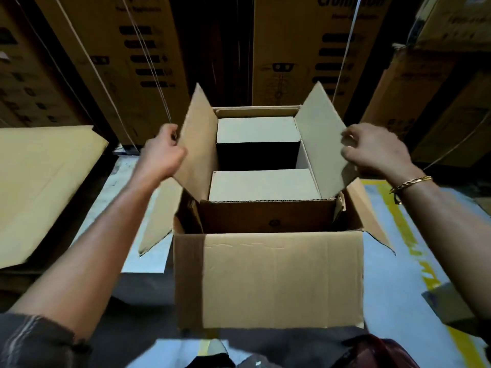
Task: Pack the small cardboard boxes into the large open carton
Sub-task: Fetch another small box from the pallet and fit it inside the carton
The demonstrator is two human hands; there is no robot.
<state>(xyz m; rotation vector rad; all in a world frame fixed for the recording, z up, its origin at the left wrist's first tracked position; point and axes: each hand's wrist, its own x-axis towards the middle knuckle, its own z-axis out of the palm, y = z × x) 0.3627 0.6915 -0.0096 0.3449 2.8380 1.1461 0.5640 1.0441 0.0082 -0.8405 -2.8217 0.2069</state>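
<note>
Left of the left hand (162,152) lies a flat cardboard sheet (39,181); that hand curls its fingers round the outer edge of the carton's left flap (198,144), which stands upright; between the two hands, down inside the carton (268,280), sit a far small box (256,130) and a near small box (263,184), a dark gap parting them; the right hand (372,150) pinches the edge of the right flap (324,136); a gold bracelet (410,181) rings its wrist.

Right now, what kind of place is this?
Probably a warehouse or stockroom: tall printed cartons stand behind, flattened cardboard lies at the left, and a large open carton holds small boxes.
</note>
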